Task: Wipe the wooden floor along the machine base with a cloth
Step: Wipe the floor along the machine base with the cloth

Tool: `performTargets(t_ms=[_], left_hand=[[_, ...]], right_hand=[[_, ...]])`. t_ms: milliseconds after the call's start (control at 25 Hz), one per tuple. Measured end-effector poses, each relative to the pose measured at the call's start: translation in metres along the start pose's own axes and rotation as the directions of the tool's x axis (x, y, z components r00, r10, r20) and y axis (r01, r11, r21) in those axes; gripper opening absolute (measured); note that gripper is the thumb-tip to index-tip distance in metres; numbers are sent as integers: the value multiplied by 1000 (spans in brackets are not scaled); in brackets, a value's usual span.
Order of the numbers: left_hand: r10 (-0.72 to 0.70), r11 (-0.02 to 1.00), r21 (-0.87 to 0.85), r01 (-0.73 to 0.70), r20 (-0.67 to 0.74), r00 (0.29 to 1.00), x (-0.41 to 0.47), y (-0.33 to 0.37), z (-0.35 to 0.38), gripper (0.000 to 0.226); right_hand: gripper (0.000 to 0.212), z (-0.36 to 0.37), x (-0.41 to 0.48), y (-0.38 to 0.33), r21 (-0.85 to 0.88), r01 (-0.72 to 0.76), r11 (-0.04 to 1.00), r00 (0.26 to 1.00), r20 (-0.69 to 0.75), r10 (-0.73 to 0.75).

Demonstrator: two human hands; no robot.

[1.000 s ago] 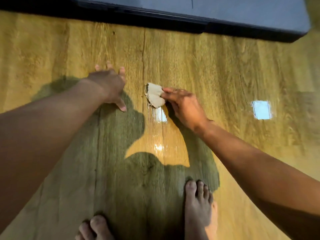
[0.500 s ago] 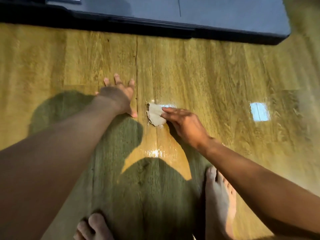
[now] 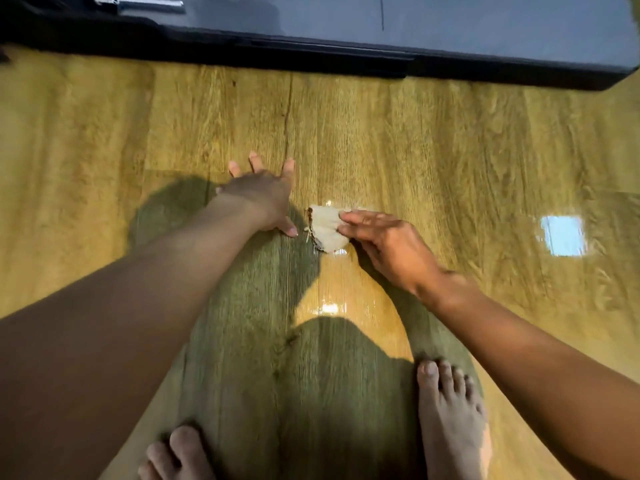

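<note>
On wooden floor (image 3: 433, 150), between both hands and well apart from machine base (image 3: 346, 60): cloth (image 3: 327, 228), small, folded, frayed at one edge, pressed down under the extended fingers of right hand (image 3: 391, 247), not clenched. Left hand (image 3: 263, 195): splayed flat on the boards just beside the cloth, nothing grasped, weight apparently borne.
Risks judged: cloth may slip from under flat fingers on the glossy, seemingly damp patch; the strip along the base may be missed; bracing palm or right foot (image 3: 450, 420) may skid.
Obstruction: left hand lies in the leftward wiping path.
Also noted: metal handle (image 3: 138, 5), bright square reflection (image 3: 562, 235)
</note>
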State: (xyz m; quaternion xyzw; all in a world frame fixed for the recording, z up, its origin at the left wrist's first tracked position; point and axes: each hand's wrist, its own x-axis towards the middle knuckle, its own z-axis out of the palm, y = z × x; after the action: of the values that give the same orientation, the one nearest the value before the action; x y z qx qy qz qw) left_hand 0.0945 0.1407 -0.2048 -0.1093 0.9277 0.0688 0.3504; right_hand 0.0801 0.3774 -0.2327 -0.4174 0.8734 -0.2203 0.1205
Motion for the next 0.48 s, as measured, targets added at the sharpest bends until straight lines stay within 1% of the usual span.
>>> performTargets(t_ms=[40,80,160,200,240,280,360,400,440,480], left_hand=[[0,1000,7,0,-1,1000,1,0,1,120],[9,1000,17,-9,-1,1000,2,0,2,119],[19,1000,25,-19,2,1000,5,0,6,119],[12,1000,20,-12,6,1000,6,-1,7,119],[4,1000,10,-4,11,1000,6,-1,8,120],[-2,1000,-4,2,17,1000,7,-1,8,121],[-14,999,-28,15,23,1000,8,-1,7,123],[-19,999,-37,20,26,999,8,-1,6,124],[-23,999,-40,24,28,999,8,-1,6,125],[-22,999,-34,23,27,999,10,-1,7,126]], right_hand=[[37,4,-14,0,-6,14,1000,1000,17,-14],[39,8,-32,-3,-11,70,997,997,46,-70],[42,5,-53,-3,-2,249,968,962,117,-247],[44,-1,-42,6,-2,314,949,941,136,-311],[43,-6,-21,15,-10,335,942,934,134,-331],[41,-12,7,24,-34,302,953,948,112,-297],[35,-22,59,41,-87,144,986,990,18,-143],[33,-23,71,46,-89,59,994,998,-9,-60],[34,-20,70,48,-88,7,996,1000,-20,-9],[37,-15,61,47,-93,28,995,999,-17,-29]])
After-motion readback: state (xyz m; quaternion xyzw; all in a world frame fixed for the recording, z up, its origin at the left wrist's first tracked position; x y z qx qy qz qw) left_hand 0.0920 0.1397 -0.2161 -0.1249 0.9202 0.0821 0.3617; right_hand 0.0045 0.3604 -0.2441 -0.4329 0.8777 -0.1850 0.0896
